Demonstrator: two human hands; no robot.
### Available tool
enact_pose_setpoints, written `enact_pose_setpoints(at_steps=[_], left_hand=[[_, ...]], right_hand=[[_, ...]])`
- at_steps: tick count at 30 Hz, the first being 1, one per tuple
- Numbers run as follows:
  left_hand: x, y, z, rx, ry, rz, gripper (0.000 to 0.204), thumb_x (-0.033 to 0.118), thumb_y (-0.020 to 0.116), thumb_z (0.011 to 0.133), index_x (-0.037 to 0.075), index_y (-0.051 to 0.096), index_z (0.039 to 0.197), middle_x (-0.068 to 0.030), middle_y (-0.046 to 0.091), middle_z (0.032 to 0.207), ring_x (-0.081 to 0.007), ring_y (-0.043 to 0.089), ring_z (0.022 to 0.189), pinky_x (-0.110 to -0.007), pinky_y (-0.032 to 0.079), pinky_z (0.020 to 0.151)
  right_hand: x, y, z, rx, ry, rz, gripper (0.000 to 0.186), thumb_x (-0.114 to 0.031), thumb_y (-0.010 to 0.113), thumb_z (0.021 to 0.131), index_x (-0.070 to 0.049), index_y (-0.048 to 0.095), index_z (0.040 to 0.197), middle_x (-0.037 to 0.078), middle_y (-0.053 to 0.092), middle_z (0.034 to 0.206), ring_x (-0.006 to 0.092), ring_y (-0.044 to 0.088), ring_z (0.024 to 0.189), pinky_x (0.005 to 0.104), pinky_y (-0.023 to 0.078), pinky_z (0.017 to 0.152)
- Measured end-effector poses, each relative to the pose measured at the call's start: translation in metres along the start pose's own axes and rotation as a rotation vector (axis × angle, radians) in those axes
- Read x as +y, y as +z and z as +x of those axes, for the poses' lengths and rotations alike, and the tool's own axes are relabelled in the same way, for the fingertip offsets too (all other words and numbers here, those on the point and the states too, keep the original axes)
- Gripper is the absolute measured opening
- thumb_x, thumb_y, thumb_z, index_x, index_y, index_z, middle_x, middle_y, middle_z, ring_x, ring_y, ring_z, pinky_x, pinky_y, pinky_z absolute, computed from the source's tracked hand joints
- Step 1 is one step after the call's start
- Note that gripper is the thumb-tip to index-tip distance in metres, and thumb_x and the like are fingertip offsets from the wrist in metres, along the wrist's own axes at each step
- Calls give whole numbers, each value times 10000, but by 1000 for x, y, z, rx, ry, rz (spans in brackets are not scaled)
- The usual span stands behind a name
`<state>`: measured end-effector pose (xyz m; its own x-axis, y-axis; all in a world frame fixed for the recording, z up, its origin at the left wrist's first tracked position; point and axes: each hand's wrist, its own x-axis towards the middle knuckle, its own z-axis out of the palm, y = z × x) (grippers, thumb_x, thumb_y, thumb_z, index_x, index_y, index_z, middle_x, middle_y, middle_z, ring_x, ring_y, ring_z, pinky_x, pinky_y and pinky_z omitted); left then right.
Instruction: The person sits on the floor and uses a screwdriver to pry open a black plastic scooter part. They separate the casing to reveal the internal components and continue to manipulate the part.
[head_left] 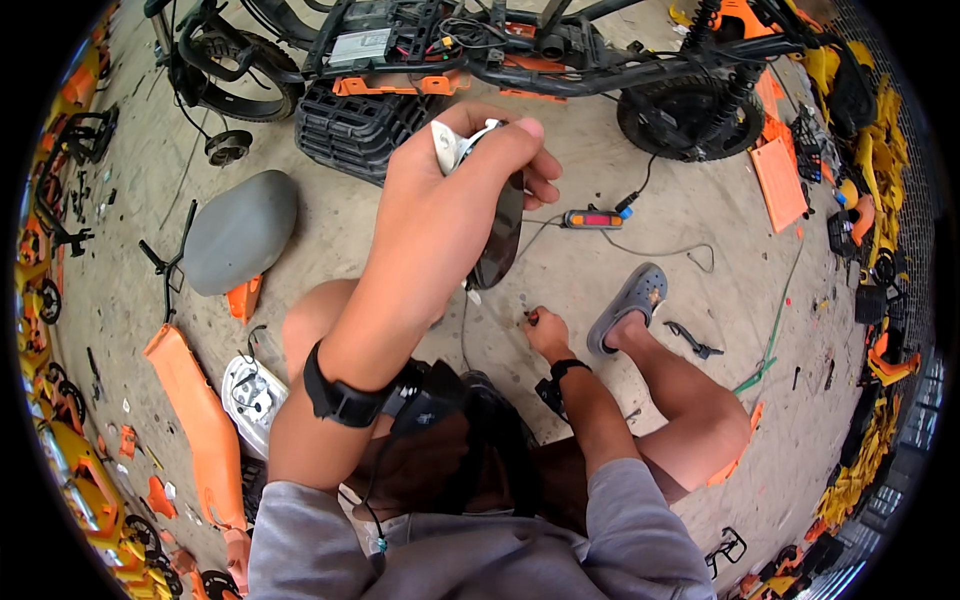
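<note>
Raised before me, my left hand (445, 190) is closed around a glossy dark, curved part with a white piece (445, 148) at its top. The dark face (498, 245) of this part hangs below my fingers, and its exact kind is not clear. Lower and to the right, my right hand (548, 335) is curled near the floor beside my right foot. Something small and dark shows at its fingertips, too small to name. Both wrists wear black straps with small devices.
Across the far side stands a stripped two-wheeler frame (560, 75) with a black crate (350, 130) against it. A grey seat (240, 232), an orange panel (200, 430) and a white lamp housing (255, 400) lie left. An orange-and-grey device (592, 219) trails cable.
</note>
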<state>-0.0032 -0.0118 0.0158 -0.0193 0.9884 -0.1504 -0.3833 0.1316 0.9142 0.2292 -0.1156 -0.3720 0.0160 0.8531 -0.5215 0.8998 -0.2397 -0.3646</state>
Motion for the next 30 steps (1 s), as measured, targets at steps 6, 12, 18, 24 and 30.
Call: enact_pose_setpoints(at_steps=[6,12,18,24,30], left_hand=[[8,1,4,44,27,-42,375,347,515,979,-18,597,1006,-157,684,933,-241,689,815,-340,554,777],[-3,5,8,27,-17,-118,329,316,525,969,-8,586,968,-139,657,889,-271,692,765,-437,585,796],[1,-5,9,-23,-118,-518,300,303,507,961,17,592,937,-147,653,834,-311,661,750,-513,573,801],[-2,-2,8,44,-107,-633,280,290,510,954,27,598,919,-124,641,846,-283,644,750,-481,552,860],[-10,2,15,87,-164,-595,310,290,485,984,2,596,953,-120,643,888,-288,660,802,-466,561,847]], right_hand=[[8,-21,15,98,-76,96,242,-254,676,826,-82,684,995,142,711,865,361,676,837,453,547,764],[-40,-158,35,464,-357,358,195,-206,676,826,-61,689,955,154,641,715,326,647,672,383,513,630],[-127,-298,-57,488,-754,367,306,-67,668,808,-49,648,1112,61,596,725,139,572,660,268,474,643],[-150,-338,-152,556,-847,480,575,-31,604,725,-39,548,1297,48,592,739,234,545,636,349,484,633],[-122,-345,-140,778,-995,304,431,-78,621,746,17,607,1166,62,639,683,182,565,628,278,458,611]])
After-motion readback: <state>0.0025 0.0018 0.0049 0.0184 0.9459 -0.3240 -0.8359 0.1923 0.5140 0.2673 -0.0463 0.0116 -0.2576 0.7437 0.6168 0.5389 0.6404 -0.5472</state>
